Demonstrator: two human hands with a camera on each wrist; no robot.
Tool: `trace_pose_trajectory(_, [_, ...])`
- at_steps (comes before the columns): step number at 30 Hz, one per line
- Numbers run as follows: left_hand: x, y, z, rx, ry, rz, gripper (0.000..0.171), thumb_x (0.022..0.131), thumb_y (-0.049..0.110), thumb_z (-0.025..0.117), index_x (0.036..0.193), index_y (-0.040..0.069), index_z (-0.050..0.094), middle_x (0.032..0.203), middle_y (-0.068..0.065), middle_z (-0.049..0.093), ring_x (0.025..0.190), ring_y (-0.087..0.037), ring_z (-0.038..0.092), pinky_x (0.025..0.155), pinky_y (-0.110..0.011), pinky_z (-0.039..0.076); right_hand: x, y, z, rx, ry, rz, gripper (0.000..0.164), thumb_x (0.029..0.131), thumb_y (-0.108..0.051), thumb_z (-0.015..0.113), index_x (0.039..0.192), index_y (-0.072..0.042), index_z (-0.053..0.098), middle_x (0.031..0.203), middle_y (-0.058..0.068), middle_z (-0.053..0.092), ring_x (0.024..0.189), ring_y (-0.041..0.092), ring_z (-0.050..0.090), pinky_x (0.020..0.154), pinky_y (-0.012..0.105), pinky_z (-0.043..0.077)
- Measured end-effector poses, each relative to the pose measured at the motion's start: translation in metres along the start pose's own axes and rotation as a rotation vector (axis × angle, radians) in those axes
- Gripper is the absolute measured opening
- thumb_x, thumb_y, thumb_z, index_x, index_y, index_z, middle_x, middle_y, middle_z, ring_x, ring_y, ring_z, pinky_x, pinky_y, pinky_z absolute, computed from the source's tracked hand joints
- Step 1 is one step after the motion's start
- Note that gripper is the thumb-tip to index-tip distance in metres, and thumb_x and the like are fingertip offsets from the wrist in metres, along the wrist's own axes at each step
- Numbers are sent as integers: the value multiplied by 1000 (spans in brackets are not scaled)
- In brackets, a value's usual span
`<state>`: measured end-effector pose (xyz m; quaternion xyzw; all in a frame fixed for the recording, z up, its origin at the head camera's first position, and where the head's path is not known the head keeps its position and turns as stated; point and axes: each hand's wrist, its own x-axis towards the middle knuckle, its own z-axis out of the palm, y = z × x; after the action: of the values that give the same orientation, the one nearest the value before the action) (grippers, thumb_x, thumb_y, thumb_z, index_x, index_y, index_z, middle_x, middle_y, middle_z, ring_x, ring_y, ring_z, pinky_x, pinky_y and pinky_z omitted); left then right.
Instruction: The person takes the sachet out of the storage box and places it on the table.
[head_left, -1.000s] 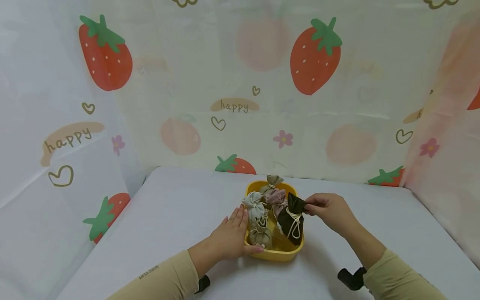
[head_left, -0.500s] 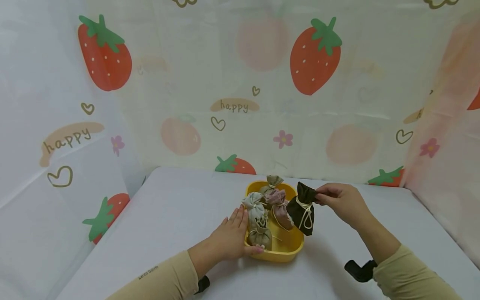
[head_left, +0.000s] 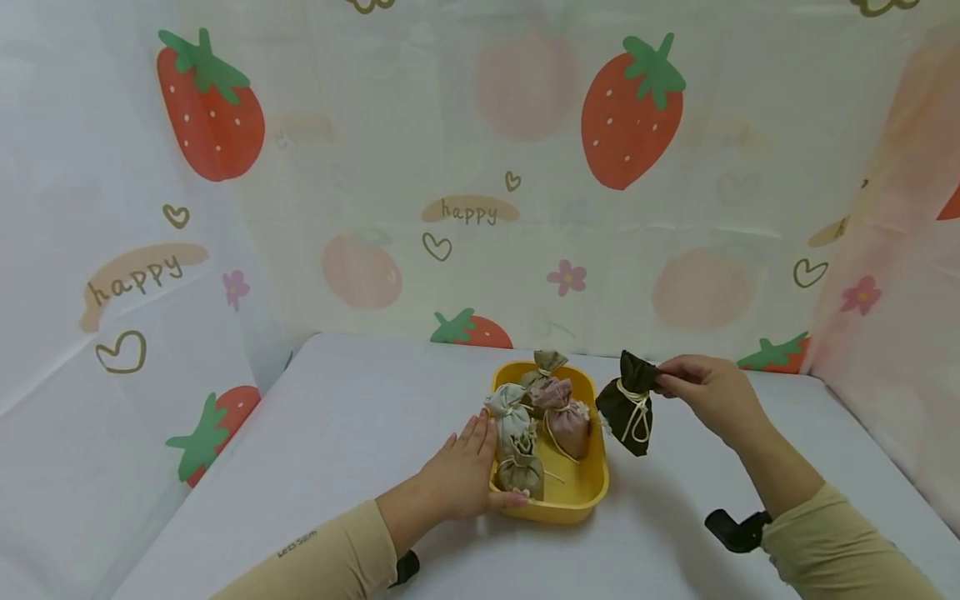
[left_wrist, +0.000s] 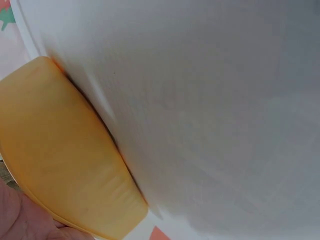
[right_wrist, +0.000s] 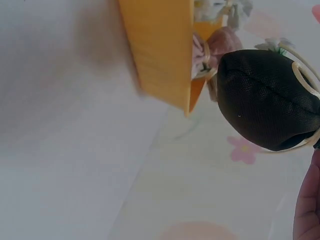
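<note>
My right hand pinches a black drawstring pouch by its gathered top, holding it in the air just right of a yellow bin. The pouch's rounded bottom fills much of the right wrist view. Along the bin's left side lies my left hand, fingers straight against the wall and thumb at the near rim. Inside the bin are a pink pouch, a pale grey one, a brownish pouch at the front and a beige pouch at the back.
The bin stands on a white-covered table. A curtain printed with strawberries rises behind it and at both sides. Black wrist devices are partly visible at the forearms.
My right hand has lifted the black pouch up and rightward out of the bin, past its right rim. The pink pouch is now fully exposed. My left hand has stayed in place.
</note>
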<state>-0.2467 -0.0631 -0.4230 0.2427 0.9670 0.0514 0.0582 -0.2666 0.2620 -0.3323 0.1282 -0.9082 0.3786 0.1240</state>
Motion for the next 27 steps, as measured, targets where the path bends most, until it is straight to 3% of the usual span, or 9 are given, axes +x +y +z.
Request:
trace_pose_trajectory(11, [0,0,0,-3,-1,-8,117,67,86,32,146,2,10,152,-16,2,139,-30,6,108,-47,19,3,22,-3,-43,4,52,20,88,-19,62,96,-2,68,84,8,70,72,3,62,66,22,48])
trace_pose_trajectory(27, [-1,1,-2,-13,-5,-9,116,68,85,32,146,1,10,152,-16,1,139,-30,5,108,-47,19,9,67,13,-79,-39,94,14,87,-11,61,93,-1,69,80,7,70,72,9,64,67,28,49])
